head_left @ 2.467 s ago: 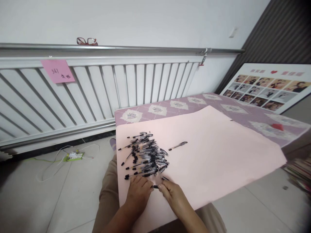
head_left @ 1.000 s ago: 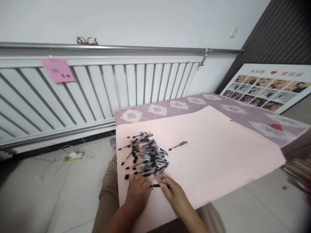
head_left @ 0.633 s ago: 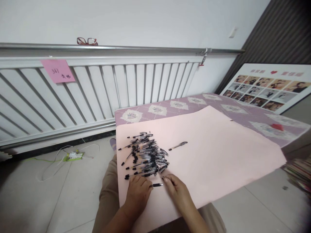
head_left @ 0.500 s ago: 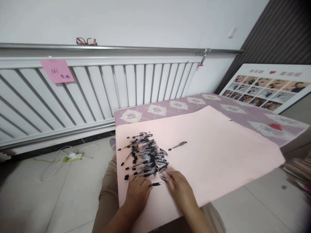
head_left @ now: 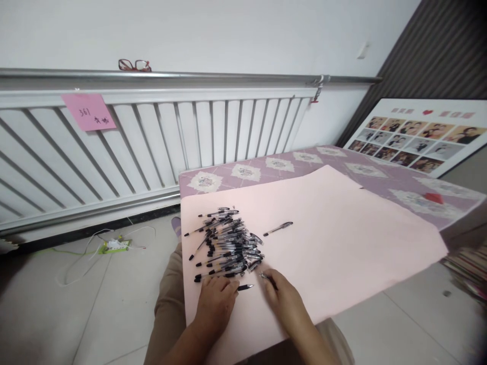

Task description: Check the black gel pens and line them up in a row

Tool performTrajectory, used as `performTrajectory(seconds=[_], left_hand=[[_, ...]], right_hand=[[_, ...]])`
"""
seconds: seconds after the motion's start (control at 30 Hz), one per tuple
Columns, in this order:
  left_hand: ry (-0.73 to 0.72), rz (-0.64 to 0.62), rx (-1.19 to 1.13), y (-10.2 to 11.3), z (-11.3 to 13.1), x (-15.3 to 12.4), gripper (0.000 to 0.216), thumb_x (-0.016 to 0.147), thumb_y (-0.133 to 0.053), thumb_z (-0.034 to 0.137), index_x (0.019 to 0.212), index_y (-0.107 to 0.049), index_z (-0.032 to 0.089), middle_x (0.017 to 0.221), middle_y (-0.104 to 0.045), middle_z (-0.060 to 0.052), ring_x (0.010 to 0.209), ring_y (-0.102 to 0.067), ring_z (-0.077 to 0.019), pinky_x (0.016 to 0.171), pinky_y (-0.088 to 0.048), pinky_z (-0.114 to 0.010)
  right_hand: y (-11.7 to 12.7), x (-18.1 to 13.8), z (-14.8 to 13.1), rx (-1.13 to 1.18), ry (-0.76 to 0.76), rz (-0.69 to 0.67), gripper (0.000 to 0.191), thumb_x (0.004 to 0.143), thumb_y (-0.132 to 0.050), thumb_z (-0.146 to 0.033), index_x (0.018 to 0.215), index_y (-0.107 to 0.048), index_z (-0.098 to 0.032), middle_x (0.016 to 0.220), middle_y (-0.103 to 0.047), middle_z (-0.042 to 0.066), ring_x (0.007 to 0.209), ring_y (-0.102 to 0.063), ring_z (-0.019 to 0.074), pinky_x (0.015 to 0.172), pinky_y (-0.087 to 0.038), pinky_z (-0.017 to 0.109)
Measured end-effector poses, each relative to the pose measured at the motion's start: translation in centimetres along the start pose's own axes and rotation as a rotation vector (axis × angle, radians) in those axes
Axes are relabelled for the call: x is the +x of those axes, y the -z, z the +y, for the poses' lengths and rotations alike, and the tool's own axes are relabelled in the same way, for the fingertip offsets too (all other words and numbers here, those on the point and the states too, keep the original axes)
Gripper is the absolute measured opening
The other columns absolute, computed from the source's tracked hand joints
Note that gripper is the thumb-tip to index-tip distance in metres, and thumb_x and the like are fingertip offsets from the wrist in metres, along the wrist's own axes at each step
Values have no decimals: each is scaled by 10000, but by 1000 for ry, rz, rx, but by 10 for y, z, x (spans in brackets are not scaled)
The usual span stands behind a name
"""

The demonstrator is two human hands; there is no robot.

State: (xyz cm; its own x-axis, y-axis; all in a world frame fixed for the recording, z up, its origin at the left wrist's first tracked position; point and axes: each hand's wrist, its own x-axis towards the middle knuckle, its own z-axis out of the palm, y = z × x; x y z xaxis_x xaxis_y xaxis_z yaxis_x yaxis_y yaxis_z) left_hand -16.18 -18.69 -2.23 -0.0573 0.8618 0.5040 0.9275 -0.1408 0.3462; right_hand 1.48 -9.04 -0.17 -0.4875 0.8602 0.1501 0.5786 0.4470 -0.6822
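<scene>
Your left hand (head_left: pixel 216 301) pinches a bare-tipped pen (head_left: pixel 245 287), your right hand (head_left: pixel 284 298) a cap-like piece (head_left: pixel 263 275); a slack left grip could let the pen mark the pink sheet (head_left: pixel 338 243)

Soft, even light; the pipe (head_left: pixel 213 77) gleams faintly, wide-angle distortion splays the radiator (head_left: pixel 218 126), and the outer corners darken.

Single view, from the cam on your head: faces forward, pitched down at the worktop (head_left: pixel 262 171). Your left fingers (head_left: pixel 217 285) and right fingers (head_left: pixel 280 280) sit near, below centre; your legs (head_left: pixel 171 299) poke in at the bottom. Framing's wide: radiator (head_left: pixel 236 126) and wall (head_left: pixel 228 35) make the backdrop, floor (head_left: pixel 114 304) shows both sides, photo board (head_left: pixel 422 137) runs out of frame at the right edge.
</scene>
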Motion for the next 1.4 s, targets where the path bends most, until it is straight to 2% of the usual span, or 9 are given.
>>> performTrajectory(seconds=[0.2, 0.33, 0.7, 0.87, 1.23, 1.4], left_hand=[[14, -33, -13, -1, -1, -1, 223, 829, -482, 167, 1005, -597, 241, 804, -612, -22, 806, -550, -199, 771, -382, -366], [6, -38, -7, -1, 0, -1, 217, 832, -472, 168, 992, -603, 236, 798, -608, -27, 793, -546, -193, 764, -379, -358], [-16, -75, -26, 1, 1, -3, 200, 836, -475, 190, 984, -600, 242, 804, -602, -25, 782, -536, -192, 775, -373, -373], [-16, -53, -31, -3, -1, -5, 192, 838, -473, 194, 988, -586, 229, 811, -596, -30, 790, -534, -199, 770, -386, -377], [-54, 17, -45, -10, -3, -5, 142, 862, -461, 237, 862, -599, 204, 730, -572, -30, 720, -535, -186, 670, -421, -333], [-64, 22, -58, -12, -5, -5, 129, 861, -468, 229, 883, -591, 196, 740, -579, -35, 722, -540, -191, 671, -435, -344]], right_hand=[[15, -3, -2, 351, -136, -115, 115, 772, -528, -314, 776, -548, -201, 725, -585, -8, 696, -545, 156, 643, -434, 249], [13, -5, -1, 438, -183, -215, 135, 770, -539, -316, 815, -566, -192, 735, -574, -10, 682, -520, 146, 631, -415, 248], [6, -2, -12, 447, -117, -294, 150, 783, -527, -264, 905, -587, -199, 798, -588, -6, 771, -535, 162, 714, -421, 261], [1, 0, -17, 420, -99, -293, 127, 770, -530, -240, 869, -597, -199, 801, -608, 0, 772, -553, 168, 719, -428, 266], [-13, 1, -26, 415, -55, -311, 138, 756, -524, -200, 857, -617, -187, 835, -654, 25, 794, -591, 180, 740, -448, 278], [-14, 1, -26, 394, -38, -296, 141, 750, -526, -190, 851, -623, -189, 827, -658, 22, 786, -595, 179, 736, -452, 274]])
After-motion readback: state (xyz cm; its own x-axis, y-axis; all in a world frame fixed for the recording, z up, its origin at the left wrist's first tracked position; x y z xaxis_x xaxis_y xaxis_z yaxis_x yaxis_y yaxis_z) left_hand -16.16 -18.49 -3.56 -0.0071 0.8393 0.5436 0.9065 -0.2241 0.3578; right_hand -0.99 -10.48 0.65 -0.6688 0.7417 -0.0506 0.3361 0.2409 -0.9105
